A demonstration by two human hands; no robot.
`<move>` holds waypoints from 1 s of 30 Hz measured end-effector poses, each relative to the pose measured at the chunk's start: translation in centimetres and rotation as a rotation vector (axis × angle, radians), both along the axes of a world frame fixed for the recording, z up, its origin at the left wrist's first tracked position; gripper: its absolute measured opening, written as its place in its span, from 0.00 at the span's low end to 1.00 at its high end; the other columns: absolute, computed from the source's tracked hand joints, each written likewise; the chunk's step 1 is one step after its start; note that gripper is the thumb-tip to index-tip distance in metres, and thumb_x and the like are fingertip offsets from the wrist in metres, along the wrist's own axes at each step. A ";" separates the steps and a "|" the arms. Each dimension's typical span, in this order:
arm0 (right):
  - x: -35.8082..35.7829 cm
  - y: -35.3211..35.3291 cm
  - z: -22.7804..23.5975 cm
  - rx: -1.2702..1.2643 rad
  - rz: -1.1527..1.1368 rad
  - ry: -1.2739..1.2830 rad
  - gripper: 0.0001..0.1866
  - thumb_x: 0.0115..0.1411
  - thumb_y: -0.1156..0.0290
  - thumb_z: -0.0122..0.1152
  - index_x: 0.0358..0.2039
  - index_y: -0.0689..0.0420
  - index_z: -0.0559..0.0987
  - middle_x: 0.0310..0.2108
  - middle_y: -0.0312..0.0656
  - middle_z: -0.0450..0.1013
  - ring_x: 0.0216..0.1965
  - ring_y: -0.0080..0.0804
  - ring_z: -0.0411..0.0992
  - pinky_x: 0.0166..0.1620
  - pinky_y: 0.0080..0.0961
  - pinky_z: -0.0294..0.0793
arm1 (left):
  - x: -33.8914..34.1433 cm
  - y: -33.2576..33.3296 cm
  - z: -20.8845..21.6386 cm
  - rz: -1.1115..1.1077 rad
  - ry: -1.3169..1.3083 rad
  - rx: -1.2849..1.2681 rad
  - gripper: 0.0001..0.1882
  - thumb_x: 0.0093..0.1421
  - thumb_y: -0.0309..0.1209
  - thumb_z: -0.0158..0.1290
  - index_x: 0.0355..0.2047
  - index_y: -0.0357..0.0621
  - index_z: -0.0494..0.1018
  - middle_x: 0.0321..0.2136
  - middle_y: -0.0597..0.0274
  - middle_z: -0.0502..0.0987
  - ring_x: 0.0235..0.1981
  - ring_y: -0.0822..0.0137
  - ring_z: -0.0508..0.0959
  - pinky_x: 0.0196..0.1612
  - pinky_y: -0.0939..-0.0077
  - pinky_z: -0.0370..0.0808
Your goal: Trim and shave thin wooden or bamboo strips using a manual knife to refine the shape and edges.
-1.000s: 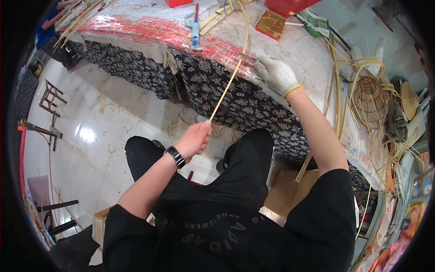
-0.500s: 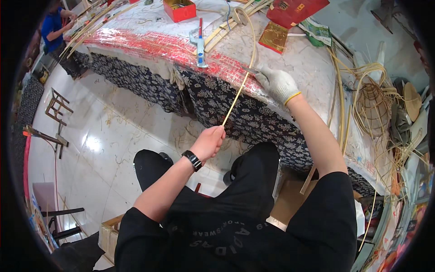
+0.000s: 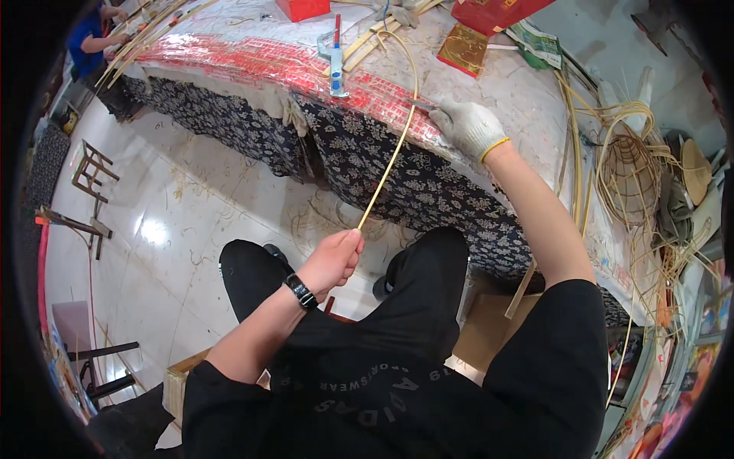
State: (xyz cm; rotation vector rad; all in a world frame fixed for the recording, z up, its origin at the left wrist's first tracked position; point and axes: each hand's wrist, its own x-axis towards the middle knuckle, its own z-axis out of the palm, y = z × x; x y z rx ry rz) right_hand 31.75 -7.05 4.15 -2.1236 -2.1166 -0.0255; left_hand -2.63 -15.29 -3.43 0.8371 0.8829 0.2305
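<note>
The left hand (image 3: pixel 331 262) has drawn the strip (image 3: pixel 393 159) farther from the counter (image 3: pixel 527 115), its grip closed on it; the gloved right hand (image 3: pixel 468 128) clasps a blade (image 3: pixel 423 104). Thin, pale yellow, the strip bows over the counter's edge.

Downward head view over hands (image 3: pixel 334 262)

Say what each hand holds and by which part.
The left hand grips the pale strip by its near end; the right hand holds what looks like a knife, its gripped part hidden in the glove.
</note>
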 end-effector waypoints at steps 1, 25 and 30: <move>0.2 0.0 -0.3 0.012 -0.007 0.003 0.18 0.68 0.52 0.52 0.48 0.49 0.81 0.35 0.57 0.79 0.38 0.59 0.77 0.43 0.52 0.75 | -0.3 0.0 0.2 -0.012 0.003 -0.014 0.16 0.76 0.47 0.39 0.33 0.53 0.64 0.17 0.81 0.55 0.14 0.83 0.50 0.16 0.84 0.46; -1.2 -1.0 -0.8 0.225 0.030 0.027 0.18 0.67 0.54 0.51 0.35 0.57 0.78 0.31 0.59 0.77 0.34 0.62 0.76 0.39 0.56 0.74 | -0.1 7.3 -0.5 -0.302 -0.030 0.078 0.34 0.72 0.63 0.32 0.58 0.46 0.66 0.38 0.55 0.82 0.35 0.62 0.84 0.36 0.69 0.81; -1.7 -1.2 -0.8 0.247 0.099 0.044 0.17 0.67 0.55 0.52 0.40 0.55 0.79 0.32 0.60 0.77 0.35 0.62 0.76 0.38 0.56 0.74 | 3.5 10.1 -2.0 -0.196 -0.171 0.003 0.31 0.73 0.60 0.34 0.52 0.45 0.70 0.35 0.60 0.81 0.32 0.64 0.82 0.33 0.70 0.80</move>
